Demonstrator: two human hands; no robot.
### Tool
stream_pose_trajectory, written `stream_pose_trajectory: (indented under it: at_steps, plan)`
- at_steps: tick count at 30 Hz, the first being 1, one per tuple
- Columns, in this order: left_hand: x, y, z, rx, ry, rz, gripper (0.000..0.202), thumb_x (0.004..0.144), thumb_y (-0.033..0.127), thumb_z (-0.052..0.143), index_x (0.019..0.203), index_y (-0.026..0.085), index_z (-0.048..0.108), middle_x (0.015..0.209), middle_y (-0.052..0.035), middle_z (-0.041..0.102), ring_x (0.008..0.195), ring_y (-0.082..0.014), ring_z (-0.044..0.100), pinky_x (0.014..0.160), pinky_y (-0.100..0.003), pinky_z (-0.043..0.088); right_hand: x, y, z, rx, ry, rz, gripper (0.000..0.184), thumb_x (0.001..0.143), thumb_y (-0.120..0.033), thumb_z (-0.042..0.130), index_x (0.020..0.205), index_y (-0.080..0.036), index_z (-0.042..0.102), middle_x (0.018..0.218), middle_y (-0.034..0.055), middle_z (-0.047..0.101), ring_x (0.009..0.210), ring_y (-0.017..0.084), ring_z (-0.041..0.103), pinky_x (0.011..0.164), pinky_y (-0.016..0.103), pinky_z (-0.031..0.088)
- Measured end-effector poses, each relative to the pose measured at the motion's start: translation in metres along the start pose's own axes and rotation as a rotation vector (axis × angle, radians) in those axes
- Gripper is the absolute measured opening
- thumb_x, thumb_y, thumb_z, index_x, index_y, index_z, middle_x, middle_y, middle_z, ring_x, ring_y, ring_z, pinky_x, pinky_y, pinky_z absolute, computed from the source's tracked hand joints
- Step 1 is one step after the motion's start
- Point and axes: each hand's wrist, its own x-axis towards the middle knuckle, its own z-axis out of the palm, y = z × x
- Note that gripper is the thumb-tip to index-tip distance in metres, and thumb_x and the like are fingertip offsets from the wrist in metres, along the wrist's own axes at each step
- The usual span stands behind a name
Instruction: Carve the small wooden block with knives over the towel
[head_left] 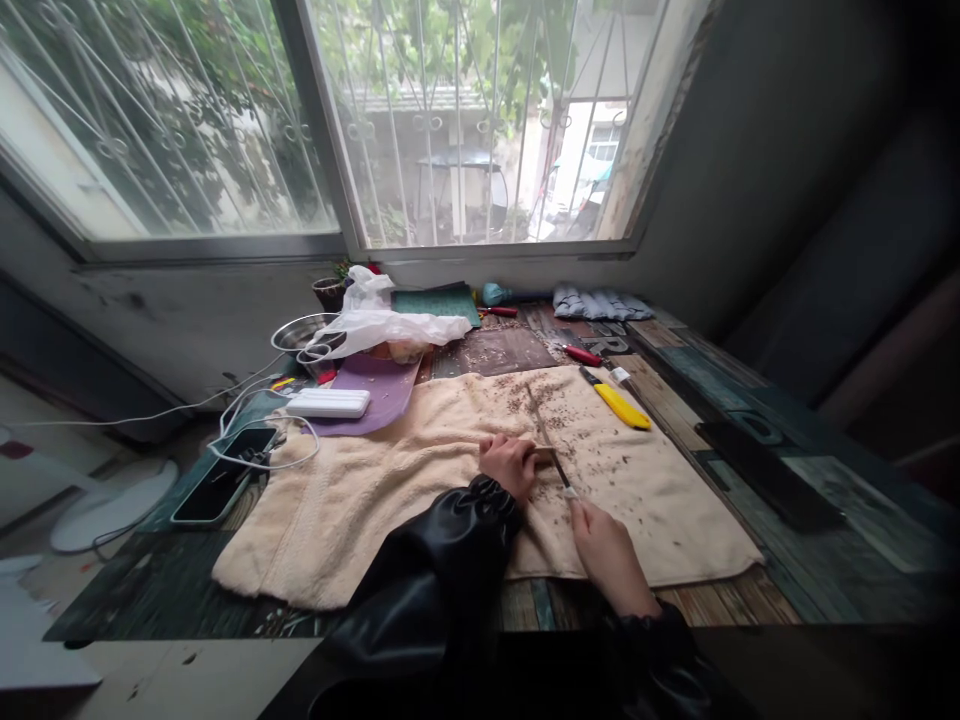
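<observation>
My left hand [508, 466] is closed on a small brown piece of wood [541, 454], pressing it down on the beige towel [375, 490]. My right hand [606, 548] is wrapped round the pale handle of a long, thin, dark file [545, 428]. The file's blade points away from me and crosses the tip of the wood, apparently touching it. Brown shavings lie scattered on the towel around the blade. Beyond my right hand, a yellow utility knife [619, 402] rests on the towel.
A red-handled tool [583, 355] lies past the towel. At left are a white power strip [328, 403] with cables, a phone [225, 475] and purple sheet [373, 395]. Farther back are a plastic bag [397, 328], green mat [439, 305] and grey padded bundle [600, 303]. A dark slab [772, 475] lies right.
</observation>
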Motion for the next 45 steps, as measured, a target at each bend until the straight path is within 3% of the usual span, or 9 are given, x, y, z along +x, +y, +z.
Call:
stream_pose_trajectory:
  at_steps: [5,12,17,33,40,45]
  plan:
    - [-0.001,-0.001,-0.001,-0.010,-0.024,0.008,0.011,0.072,0.030,0.049,0.077,0.026,0.058,0.078,0.0027,0.062,0.078,-0.0157,0.047,0.078,-0.034,0.026,0.015,-0.011,-0.002,-0.009,0.017,0.001,0.036,0.079,-0.031,0.025,0.065,-0.018,0.055,0.063,0.0066,0.059,0.055,0.012,0.049,0.049,0.021,0.025]
    - [-0.002,0.000,0.000,0.004,-0.015,0.021,0.010,0.072,0.030,0.050,0.075,0.026,0.058,0.078,0.0022,0.062,0.078,-0.0164,0.047,0.077,-0.036,0.025,0.006,-0.004,-0.005,0.083,-0.020,-0.009,0.039,0.078,-0.036,0.024,0.057,-0.018,0.051,0.054,0.0038,0.055,0.052,0.012,0.047,0.049,0.020,0.026]
    - [-0.001,-0.001,0.000,-0.006,-0.012,0.024,0.010,0.072,0.030,0.049,0.075,0.027,0.059,0.078,0.0031,0.063,0.077,-0.0164,0.047,0.077,-0.036,0.025,0.014,-0.011,-0.002,0.056,0.023,0.016,0.038,0.078,-0.033,0.024,0.060,-0.018,0.053,0.061,0.0061,0.058,0.055,0.012,0.047,0.050,0.021,0.026]
    - [0.000,-0.002,0.003,-0.025,-0.005,0.008,0.011,0.071,0.030,0.050,0.077,0.026,0.059,0.079,0.0030,0.063,0.079,-0.0156,0.047,0.079,-0.035,0.025,0.005,-0.007,-0.002,0.113,0.003,-0.018,0.039,0.079,-0.035,0.023,0.060,-0.018,0.053,0.055,0.0038,0.056,0.052,0.012,0.046,0.050,0.021,0.027]
    - [-0.002,-0.001,0.003,-0.027,-0.018,0.028,0.012,0.072,0.030,0.049,0.078,0.027,0.059,0.079,0.0034,0.062,0.080,-0.0155,0.047,0.080,-0.034,0.026,0.019,-0.014,-0.004,0.082,0.023,-0.002,0.037,0.078,-0.032,0.025,0.060,-0.017,0.054,0.059,0.0051,0.056,0.055,0.012,0.046,0.051,0.021,0.026]
    - [0.000,-0.003,0.004,-0.047,-0.001,0.028,0.011,0.071,0.030,0.051,0.078,0.027,0.058,0.079,0.0045,0.062,0.079,-0.0151,0.047,0.080,-0.034,0.026,0.005,-0.003,-0.006,0.144,-0.031,-0.011,0.038,0.077,-0.036,0.024,0.056,-0.018,0.050,0.050,0.0012,0.051,0.050,0.011,0.044,0.049,0.020,0.027]
